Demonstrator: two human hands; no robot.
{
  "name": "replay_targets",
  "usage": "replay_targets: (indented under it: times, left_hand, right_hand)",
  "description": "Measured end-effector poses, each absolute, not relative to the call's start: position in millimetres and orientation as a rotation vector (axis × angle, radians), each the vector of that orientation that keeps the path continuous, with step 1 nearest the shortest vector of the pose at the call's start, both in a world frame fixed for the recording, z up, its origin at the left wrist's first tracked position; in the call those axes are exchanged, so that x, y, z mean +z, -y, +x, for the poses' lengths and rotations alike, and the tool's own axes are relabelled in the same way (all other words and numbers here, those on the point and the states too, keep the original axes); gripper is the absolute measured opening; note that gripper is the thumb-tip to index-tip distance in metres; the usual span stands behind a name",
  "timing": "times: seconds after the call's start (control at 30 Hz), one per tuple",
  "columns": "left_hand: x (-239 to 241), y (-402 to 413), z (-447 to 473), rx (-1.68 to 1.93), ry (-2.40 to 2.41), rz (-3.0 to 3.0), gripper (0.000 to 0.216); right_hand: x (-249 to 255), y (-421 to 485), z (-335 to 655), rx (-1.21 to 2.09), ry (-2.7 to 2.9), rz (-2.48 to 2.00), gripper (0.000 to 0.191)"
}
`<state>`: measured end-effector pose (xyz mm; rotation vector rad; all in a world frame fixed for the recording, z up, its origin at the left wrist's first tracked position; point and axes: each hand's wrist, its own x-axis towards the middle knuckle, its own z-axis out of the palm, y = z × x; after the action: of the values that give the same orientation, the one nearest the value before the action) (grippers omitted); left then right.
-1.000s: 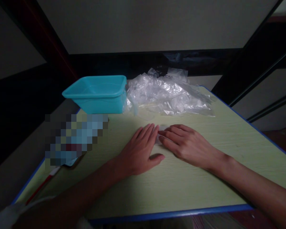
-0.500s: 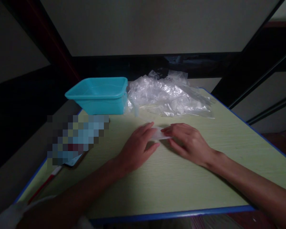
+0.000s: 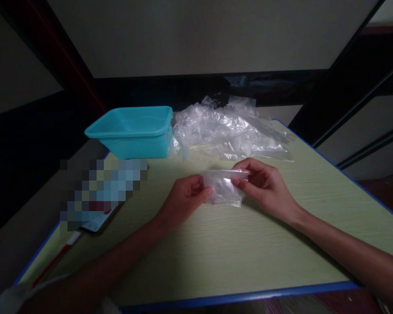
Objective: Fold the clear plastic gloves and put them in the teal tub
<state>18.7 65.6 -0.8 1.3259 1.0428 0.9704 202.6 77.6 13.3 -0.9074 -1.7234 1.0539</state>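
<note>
A small clear plastic bag (image 3: 224,188) is stretched between my two hands above the middle of the table (image 3: 236,253). My left hand (image 3: 186,196) pinches its left edge, thumb in front and fingers curled behind. On the other side, my right hand (image 3: 265,185) grips the upper right part, with the thumb pressed on the front face. The bag looks flat and slightly wrinkled, and its lower edge hangs free. Behind my hands lies a loose heap of clear plastic bags (image 3: 225,126).
A turquoise plastic basin (image 3: 134,146) stands at the back left, touching the heap. Left of my hands lies a phone (image 3: 98,222), partly blurred out, with a red and white cable (image 3: 57,257) at its near end. Blue edging (image 3: 242,296) runs round the table.
The bag has come up from near the tabletop and now faces me, opened out wider. Both hands have turned from palms down to pinching its sides with the thumbs in front.
</note>
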Motion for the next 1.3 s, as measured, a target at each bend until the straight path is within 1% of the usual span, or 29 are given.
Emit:
replay_targets:
  times: [0.03,0.17,0.23,0.33,0.5,0.83,1.1,1.17,1.23,1.3]
  left_hand:
    - [0.6,-65.7,18.9,0.963,-1.037,1.297,0.011]
    - [5.1,-67.1,17.9,0.977,-1.043,1.236,0.013]
    - [6.0,-67.8,16.9,0.995,-1.058,1.224,0.013]
    - [6.0,-67.9,16.0,1.0,-1.064,1.218,0.014]
    - [5.7,-66.7,15.7,0.99,-1.058,1.209,0.015]
    - [4.0,-66.8,16.2,0.966,-1.065,1.255,0.019]
    - [0.7,-67.6,15.5,0.966,-1.134,1.441,0.018]
    - [3.9,-66.5,9.3,1.052,-1.218,1.547,0.013]
    - [6.7,-66.7,-1.0,1.232,-1.352,2.045,0.012]
    - [7.7,-70.2,-13.6,1.339,-1.466,2.419,0.018]
  right_hand:
    - [12.7,-77.6,202.7,1.051,1.709,-0.884,0.011]
    - [8.8,-75.9,204.3,1.036,1.717,-0.834,0.036]
    - [6.8,-74.8,204.7,0.995,1.766,-0.832,0.04]
    - [4.9,-74.0,203.9,1.002,1.813,-0.828,0.035]
    - [4.2,-74.4,201.4,1.139,1.789,-0.811,0.024]
    - [1.5,-74.2,200.0,1.229,1.682,-0.85,0.026]
    - [7.9,-72.2,198.3,1.146,1.653,-0.917,0.023]
    - [9.8,-71.2,198.7,1.089,1.648,-0.966,0.022]
    - [10.8,-70.6,199.6,1.03,1.652,-0.99,0.022]
    - [11.2,-70.4,200.6,0.975,1.673,-0.991,0.021]
